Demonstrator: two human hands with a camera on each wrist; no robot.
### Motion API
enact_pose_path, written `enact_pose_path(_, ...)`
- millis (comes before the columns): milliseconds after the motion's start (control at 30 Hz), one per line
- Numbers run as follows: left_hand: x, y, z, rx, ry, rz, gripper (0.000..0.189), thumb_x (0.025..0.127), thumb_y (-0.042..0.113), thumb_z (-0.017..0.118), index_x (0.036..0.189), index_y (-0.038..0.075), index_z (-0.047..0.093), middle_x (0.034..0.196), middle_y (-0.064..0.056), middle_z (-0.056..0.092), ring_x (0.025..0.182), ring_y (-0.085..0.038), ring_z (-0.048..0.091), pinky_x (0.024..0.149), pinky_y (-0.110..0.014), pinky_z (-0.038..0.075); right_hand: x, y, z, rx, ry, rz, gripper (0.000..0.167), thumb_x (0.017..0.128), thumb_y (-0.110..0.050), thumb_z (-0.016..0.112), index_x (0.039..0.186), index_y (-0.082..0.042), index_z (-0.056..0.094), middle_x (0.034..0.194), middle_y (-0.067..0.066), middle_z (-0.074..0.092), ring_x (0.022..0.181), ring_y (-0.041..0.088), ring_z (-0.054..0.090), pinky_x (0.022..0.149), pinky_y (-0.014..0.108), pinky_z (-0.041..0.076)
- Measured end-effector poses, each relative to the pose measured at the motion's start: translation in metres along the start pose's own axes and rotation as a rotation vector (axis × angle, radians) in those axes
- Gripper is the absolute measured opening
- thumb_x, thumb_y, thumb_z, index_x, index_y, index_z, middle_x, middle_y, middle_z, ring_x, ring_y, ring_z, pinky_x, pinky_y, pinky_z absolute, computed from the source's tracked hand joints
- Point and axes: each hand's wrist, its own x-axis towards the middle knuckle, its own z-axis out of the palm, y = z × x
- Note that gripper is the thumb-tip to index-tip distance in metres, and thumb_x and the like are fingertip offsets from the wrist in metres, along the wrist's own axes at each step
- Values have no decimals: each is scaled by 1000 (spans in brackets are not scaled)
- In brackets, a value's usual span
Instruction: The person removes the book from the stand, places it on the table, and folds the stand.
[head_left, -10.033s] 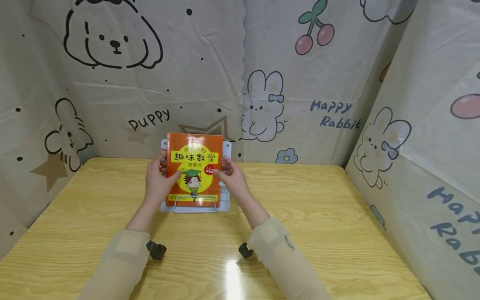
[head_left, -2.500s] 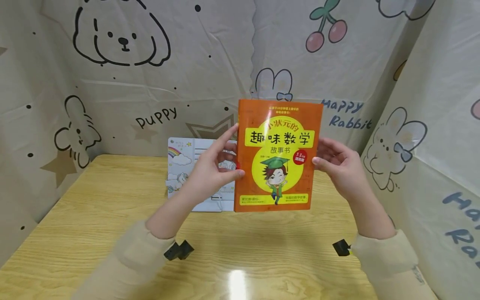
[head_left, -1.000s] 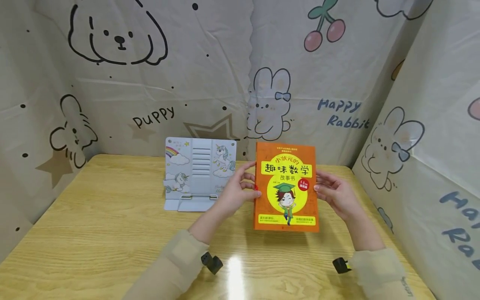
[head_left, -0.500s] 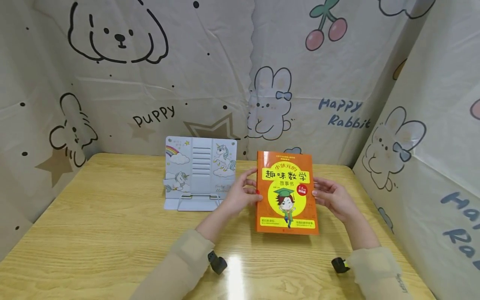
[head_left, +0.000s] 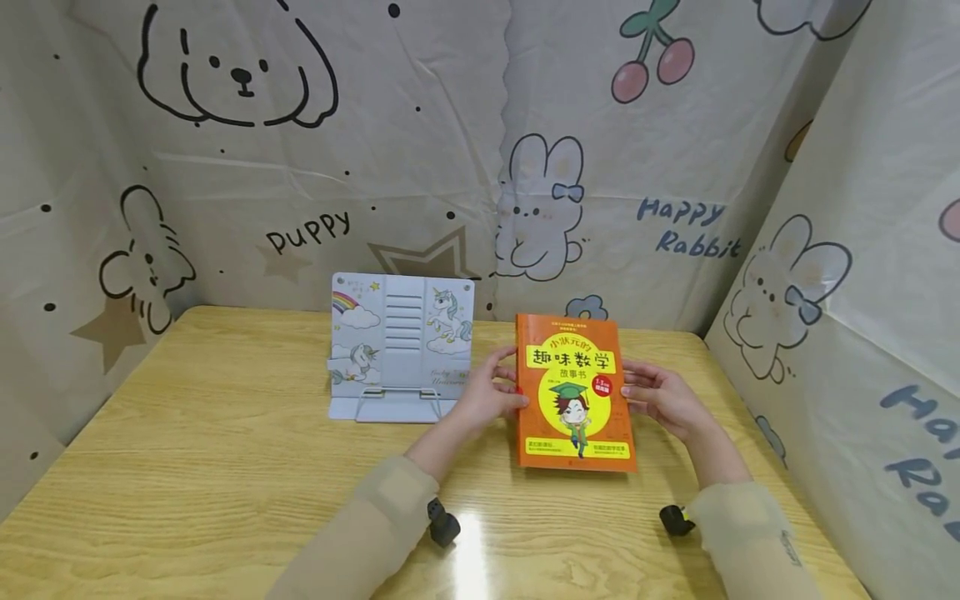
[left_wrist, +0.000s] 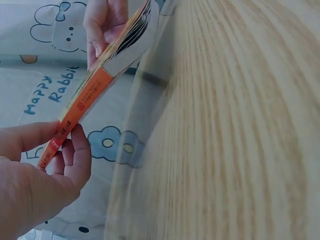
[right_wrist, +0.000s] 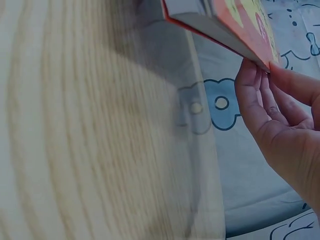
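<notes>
An orange book (head_left: 574,396) with a cartoon figure in a green cap on its cover tilts back over the right half of the table. My left hand (head_left: 491,392) pinches its spine, thumb on the cover side and fingers behind, as the left wrist view shows of the spine (left_wrist: 80,110). The opposite edge is pinched by my right hand (head_left: 666,396); in the right wrist view the thumb and fingers (right_wrist: 250,90) meet at the book's corner. To the left stands a white book stand (head_left: 402,333) with unicorn pictures and wire page holders (head_left: 397,392) at its foot.
The wooden table (head_left: 225,467) has a patterned cloth (head_left: 420,167) hanging behind it and another cloth wall (head_left: 862,292) along the right. A small black camera (head_left: 444,523) sits on the left wrist, another camera (head_left: 677,521) on the right.
Ten seconds ago the book was on the stand between both hands. Since then it has moved right, off the stand; over the last second it has come lower and leaned further back.
</notes>
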Motion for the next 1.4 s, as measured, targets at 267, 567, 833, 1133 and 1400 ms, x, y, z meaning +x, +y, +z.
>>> enact_pose_path(267, 7, -7, 2, 58, 8, -5, 84, 73, -14, 71, 141, 24, 41, 106, -10, 50, 80, -19, 55, 59, -30, 57, 7, 8, -5, 0, -18, 30, 67, 90, -2, 60, 147, 0, 24, 117, 5, 56, 97, 12, 63, 83, 34, 55)
enact_pose_path(567, 10, -11, 3, 114, -6, -1, 84, 71, -15, 72, 141, 19, 40, 104, -9, 50, 80, -18, 56, 61, -32, 58, 10, 12, -12, -2, -57, 72, 72, 88, -2, 62, 148, -8, 21, 115, 5, 57, 98, 14, 62, 86, 35, 54)
enact_pose_path(833, 16, -16, 3, 169, -2, -9, 85, 70, -15, 73, 141, 18, 40, 103, -8, 50, 80, -18, 56, 62, -33, 58, 14, 15, -15, -9, -84, 92, 76, 89, -4, 63, 149, -16, 18, 120, 9, 54, 99, 16, 63, 86, 36, 54)
enact_pose_path(1133, 17, -15, 3, 214, -23, -20, 84, 70, -14, 74, 141, 14, 40, 99, -11, 48, 72, -17, 53, 59, -35, 58, 16, 17, -15, -38, -90, 118, 74, 90, -3, 61, 149, -13, 18, 124, 14, 51, 98, 16, 62, 85, 34, 55)
enact_pose_path(1400, 17, -19, 4, 250, -26, -61, 83, 71, -11, 75, 142, 11, 38, 96, -11, 49, 74, -19, 55, 56, -34, 58, 19, 17, -15, -77, -111, 164, 74, 89, -1, 61, 149, -11, 18, 126, 18, 49, 99, 21, 61, 86, 37, 55)
